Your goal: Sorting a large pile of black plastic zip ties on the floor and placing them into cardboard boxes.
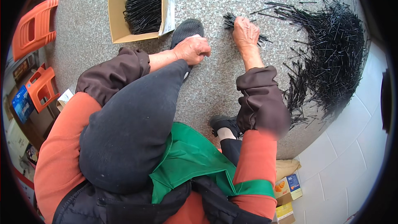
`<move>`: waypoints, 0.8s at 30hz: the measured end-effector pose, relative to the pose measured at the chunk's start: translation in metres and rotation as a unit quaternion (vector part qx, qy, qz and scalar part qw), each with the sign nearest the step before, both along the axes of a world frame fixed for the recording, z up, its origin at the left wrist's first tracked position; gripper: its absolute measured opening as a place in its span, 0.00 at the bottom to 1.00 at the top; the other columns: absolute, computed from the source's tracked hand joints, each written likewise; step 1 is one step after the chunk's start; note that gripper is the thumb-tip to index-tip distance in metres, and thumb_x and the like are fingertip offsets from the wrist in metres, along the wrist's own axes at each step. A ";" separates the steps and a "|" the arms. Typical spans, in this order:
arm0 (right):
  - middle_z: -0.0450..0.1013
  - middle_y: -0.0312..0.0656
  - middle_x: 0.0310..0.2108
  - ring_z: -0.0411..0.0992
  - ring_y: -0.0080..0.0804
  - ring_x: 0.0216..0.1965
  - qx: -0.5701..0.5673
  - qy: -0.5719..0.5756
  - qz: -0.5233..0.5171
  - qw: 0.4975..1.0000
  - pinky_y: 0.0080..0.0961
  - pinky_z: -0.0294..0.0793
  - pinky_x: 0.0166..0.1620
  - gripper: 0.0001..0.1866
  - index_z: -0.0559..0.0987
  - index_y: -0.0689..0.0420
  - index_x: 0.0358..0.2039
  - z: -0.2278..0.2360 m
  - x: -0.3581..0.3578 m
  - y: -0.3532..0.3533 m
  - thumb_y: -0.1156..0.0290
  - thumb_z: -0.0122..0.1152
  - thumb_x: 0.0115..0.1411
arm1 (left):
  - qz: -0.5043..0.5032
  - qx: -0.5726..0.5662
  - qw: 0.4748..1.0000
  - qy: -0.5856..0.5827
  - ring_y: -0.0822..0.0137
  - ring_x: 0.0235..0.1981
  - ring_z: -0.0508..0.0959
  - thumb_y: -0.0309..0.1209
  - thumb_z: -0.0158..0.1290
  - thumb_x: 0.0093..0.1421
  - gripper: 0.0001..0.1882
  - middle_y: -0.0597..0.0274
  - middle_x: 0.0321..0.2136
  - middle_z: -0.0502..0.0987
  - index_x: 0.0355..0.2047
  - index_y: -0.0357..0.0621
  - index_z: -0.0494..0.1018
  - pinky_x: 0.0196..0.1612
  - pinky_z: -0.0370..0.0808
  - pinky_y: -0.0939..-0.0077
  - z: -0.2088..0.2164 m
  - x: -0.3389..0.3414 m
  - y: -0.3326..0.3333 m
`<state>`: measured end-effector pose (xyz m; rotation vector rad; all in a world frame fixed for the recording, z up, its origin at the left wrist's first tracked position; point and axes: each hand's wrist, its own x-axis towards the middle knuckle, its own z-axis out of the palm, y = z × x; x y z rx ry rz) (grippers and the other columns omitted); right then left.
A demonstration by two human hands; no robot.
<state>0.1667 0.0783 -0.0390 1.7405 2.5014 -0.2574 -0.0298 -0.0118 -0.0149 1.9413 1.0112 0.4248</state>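
My right hand (246, 32) is closed around a small bundle of thin black sticks (229, 20), whose ends stick out on both sides of the fist, just above the floor. To the left, my left hand (191, 49) is held closed over the toe of a dark shoe (188, 28). Whatever its curled fingers may hold is hidden. A large heap of the same black sticks (338, 54) lies on the right, with loose ones strewn toward my right hand. At the upper left, a cardboard box (117, 31) contains many black sticks lying roughly parallel.
Speckled grey flooring (215, 74) stretches beneath everything. Orange plastic stools (36, 27) stand along the left side. A white tiled wall (344, 174) borders the right, with small cartons (287, 186) near its foot. My bent left knee (132, 128) rises between my arms.
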 end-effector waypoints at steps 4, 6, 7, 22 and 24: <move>0.69 0.45 0.27 0.73 0.40 0.22 0.066 -0.010 0.039 0.997 0.34 0.73 0.25 0.04 0.73 0.58 0.21 -0.005 0.007 -0.006 0.73 0.52 0.49 | -0.001 -0.002 1.000 -0.003 0.63 0.29 0.72 0.21 0.49 0.39 0.07 0.65 0.21 0.71 0.20 0.46 0.72 0.36 0.67 0.71 0.000 0.000 -0.001; 0.69 0.45 0.26 0.74 0.41 0.24 0.016 -0.008 0.036 0.999 0.35 0.73 0.26 0.03 0.73 0.58 0.22 -0.005 0.014 -0.009 0.72 0.53 0.47 | 0.004 0.003 1.000 -0.009 0.63 0.29 0.72 0.21 0.49 0.39 0.06 0.65 0.21 0.72 0.20 0.46 0.72 0.36 0.67 0.71 0.000 0.000 0.000; 0.71 0.49 0.27 0.73 0.47 0.27 -0.036 -0.012 -0.013 0.999 0.39 0.73 0.30 0.06 0.73 0.59 0.24 -0.006 0.015 -0.012 0.70 0.56 0.45 | -0.001 0.002 1.000 -0.011 0.63 0.29 0.73 0.21 0.49 0.39 0.06 0.65 0.21 0.71 0.20 0.46 0.72 0.36 0.67 0.71 0.000 0.001 0.000; 0.68 0.36 0.17 0.65 0.25 0.15 -0.376 0.722 -0.461 0.353 0.22 0.65 0.19 0.07 0.73 0.59 0.18 0.036 -0.020 -0.093 0.72 0.51 0.49 | 0.151 -0.661 0.682 -0.274 0.66 0.50 0.65 0.39 0.61 0.46 0.45 0.53 0.54 0.58 0.59 0.36 0.48 0.53 0.63 0.72 0.031 0.028 0.029; 0.70 0.38 0.19 0.67 0.25 0.19 -0.413 0.721 -0.381 0.404 0.22 0.66 0.23 0.09 0.75 0.61 0.21 0.052 -0.033 -0.093 0.70 0.51 0.51 | 0.107 -0.662 0.695 -0.261 0.70 0.38 0.73 0.37 0.62 0.45 0.38 0.57 0.42 0.71 0.54 0.37 0.58 0.42 0.72 0.72 0.021 0.023 0.026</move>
